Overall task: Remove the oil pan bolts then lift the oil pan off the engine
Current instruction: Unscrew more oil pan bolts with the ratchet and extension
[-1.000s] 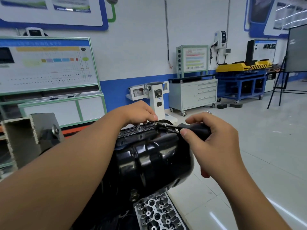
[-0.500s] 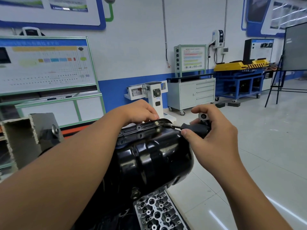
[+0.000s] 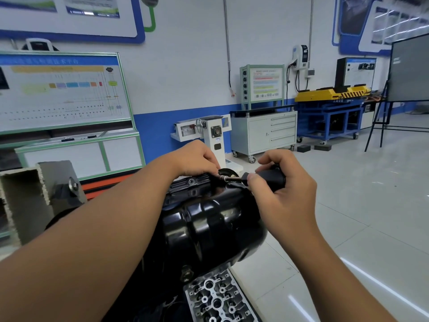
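Note:
A glossy black oil pan (image 3: 209,226) sits on the engine in the centre, bulging toward me. Its far flange carries a bolt (image 3: 191,181). My right hand (image 3: 282,194) grips the black handle of a driver (image 3: 269,177), whose metal shaft and socket (image 3: 226,178) lie level on a bolt at the flange's far right corner. My left hand (image 3: 197,160) reaches over the pan and pinches the socket end with curled fingertips. The bolt under the socket is hidden.
A grey engine stand bracket (image 3: 41,196) stands at the left. A bare cylinder head (image 3: 218,300) lies below the pan. A white stand (image 3: 213,135), a grey drawer cabinet (image 3: 264,133) and a blue bench (image 3: 329,117) line the far wall. Tiled floor spreads to the right.
My right hand has rolled on the driver handle and shifted slightly, with the shaft staying on the corner bolt. My left hand has stayed at the socket.

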Action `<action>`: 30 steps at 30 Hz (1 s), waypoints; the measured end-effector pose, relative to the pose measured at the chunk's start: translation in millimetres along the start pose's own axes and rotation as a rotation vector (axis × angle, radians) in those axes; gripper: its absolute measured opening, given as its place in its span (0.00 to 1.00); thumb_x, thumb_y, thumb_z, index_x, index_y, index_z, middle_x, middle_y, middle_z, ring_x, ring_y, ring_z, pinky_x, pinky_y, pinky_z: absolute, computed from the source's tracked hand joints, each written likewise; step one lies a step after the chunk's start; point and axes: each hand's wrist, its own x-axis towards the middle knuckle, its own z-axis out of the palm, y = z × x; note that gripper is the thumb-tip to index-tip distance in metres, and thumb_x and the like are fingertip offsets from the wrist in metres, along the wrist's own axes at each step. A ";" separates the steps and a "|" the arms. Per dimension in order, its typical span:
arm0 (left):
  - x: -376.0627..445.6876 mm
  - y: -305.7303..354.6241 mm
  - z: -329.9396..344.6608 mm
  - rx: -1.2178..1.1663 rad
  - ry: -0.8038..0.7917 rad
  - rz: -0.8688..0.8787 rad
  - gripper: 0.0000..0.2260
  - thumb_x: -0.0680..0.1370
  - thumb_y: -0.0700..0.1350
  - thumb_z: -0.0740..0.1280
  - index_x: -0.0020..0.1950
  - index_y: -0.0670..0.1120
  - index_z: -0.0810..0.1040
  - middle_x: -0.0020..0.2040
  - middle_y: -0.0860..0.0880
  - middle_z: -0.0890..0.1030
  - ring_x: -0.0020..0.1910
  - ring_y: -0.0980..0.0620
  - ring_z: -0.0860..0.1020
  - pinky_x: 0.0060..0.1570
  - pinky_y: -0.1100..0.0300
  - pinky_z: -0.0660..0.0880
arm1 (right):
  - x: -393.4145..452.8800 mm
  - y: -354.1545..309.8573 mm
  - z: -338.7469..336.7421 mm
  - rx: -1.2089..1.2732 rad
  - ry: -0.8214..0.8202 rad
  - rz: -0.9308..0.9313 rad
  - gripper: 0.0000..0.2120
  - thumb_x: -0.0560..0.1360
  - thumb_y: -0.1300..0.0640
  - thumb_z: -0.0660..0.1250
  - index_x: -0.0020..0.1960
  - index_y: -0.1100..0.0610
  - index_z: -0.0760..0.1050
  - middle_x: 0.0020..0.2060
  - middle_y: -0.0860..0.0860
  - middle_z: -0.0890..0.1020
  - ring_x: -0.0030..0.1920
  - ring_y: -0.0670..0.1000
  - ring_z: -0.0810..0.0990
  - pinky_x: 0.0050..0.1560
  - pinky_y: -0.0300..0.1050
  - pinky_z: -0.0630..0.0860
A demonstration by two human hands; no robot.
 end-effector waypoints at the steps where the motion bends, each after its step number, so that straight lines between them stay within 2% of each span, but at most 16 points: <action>1: 0.7 -0.5 0.4 0.008 0.003 0.004 0.04 0.73 0.41 0.77 0.42 0.51 0.87 0.32 0.64 0.82 0.32 0.69 0.77 0.30 0.76 0.68 | -0.9 0.8 -0.8 -0.009 -0.010 0.022 0.14 0.71 0.61 0.72 0.49 0.44 0.76 0.37 0.48 0.82 0.43 0.52 0.82 0.43 0.51 0.79; 4: 0.9 -3.1 0.4 -0.003 0.006 0.009 0.04 0.73 0.42 0.77 0.41 0.51 0.88 0.32 0.63 0.83 0.32 0.69 0.77 0.30 0.76 0.68 | 0.1 3.1 -6.1 -0.117 -0.067 0.051 0.05 0.74 0.51 0.73 0.48 0.46 0.77 0.37 0.42 0.83 0.38 0.46 0.81 0.35 0.43 0.76; 7: 0.2 -3.9 -0.4 -0.027 0.004 0.001 0.04 0.73 0.42 0.76 0.41 0.51 0.88 0.34 0.62 0.84 0.35 0.69 0.78 0.31 0.75 0.69 | -0.5 2.2 -11.9 -0.248 -0.103 0.024 0.13 0.76 0.39 0.71 0.43 0.48 0.76 0.33 0.42 0.81 0.38 0.43 0.81 0.36 0.35 0.73; 12: -0.3 -4.8 -0.8 -0.043 -0.001 -0.007 0.05 0.74 0.42 0.76 0.42 0.52 0.88 0.36 0.62 0.84 0.36 0.70 0.79 0.31 0.77 0.69 | 1.2 2.0 -20.1 -0.210 0.023 0.032 0.09 0.75 0.44 0.73 0.46 0.45 0.74 0.39 0.35 0.82 0.39 0.42 0.80 0.38 0.31 0.72; 17: -0.9 -3.9 -2.4 -0.083 -0.011 -0.005 0.06 0.75 0.40 0.75 0.44 0.52 0.88 0.35 0.60 0.85 0.33 0.68 0.78 0.29 0.75 0.69 | -0.9 5.1 -16.8 -0.160 -0.004 0.041 0.09 0.75 0.50 0.76 0.48 0.45 0.76 0.32 0.44 0.81 0.37 0.47 0.80 0.40 0.41 0.75; 19: -1.8 -3.4 -3.6 -0.089 -0.030 0.018 0.08 0.75 0.39 0.75 0.46 0.53 0.88 0.36 0.58 0.85 0.34 0.66 0.79 0.31 0.74 0.71 | -4.3 7.9 -13.6 -0.108 -0.003 0.086 0.09 0.74 0.50 0.77 0.49 0.45 0.77 0.34 0.42 0.81 0.36 0.46 0.79 0.39 0.42 0.75; 23: -4.4 -2.1 -4.8 -0.105 -0.082 0.055 0.15 0.74 0.35 0.74 0.49 0.56 0.87 0.42 0.52 0.86 0.40 0.61 0.81 0.41 0.68 0.75 | -6.7 11.9 -14.2 -0.039 0.009 0.137 0.11 0.74 0.47 0.77 0.51 0.42 0.77 0.39 0.37 0.81 0.29 0.45 0.77 0.36 0.37 0.71; 25: -4.7 -1.8 -5.0 -0.062 -0.098 0.093 0.18 0.74 0.34 0.75 0.46 0.59 0.87 0.45 0.53 0.86 0.41 0.64 0.81 0.42 0.71 0.74 | -6.9 11.6 -14.9 -0.024 0.007 0.137 0.11 0.74 0.48 0.78 0.52 0.42 0.77 0.40 0.38 0.81 0.30 0.45 0.77 0.37 0.37 0.72; 27: -4.8 -2.1 -5.3 -0.027 -0.109 0.112 0.18 0.74 0.34 0.75 0.45 0.60 0.88 0.45 0.55 0.86 0.42 0.63 0.81 0.43 0.69 0.75 | -7.9 10.5 -14.6 0.016 0.030 0.145 0.12 0.73 0.48 0.78 0.51 0.42 0.77 0.40 0.39 0.81 0.30 0.46 0.77 0.38 0.39 0.73; 30: -4.3 -2.8 -4.7 -0.003 -0.118 0.118 0.18 0.74 0.34 0.74 0.44 0.59 0.87 0.40 0.61 0.85 0.38 0.65 0.80 0.39 0.69 0.74 | -8.5 8.7 -15.1 0.045 0.060 0.150 0.11 0.72 0.46 0.77 0.51 0.43 0.77 0.37 0.42 0.81 0.29 0.47 0.76 0.37 0.42 0.73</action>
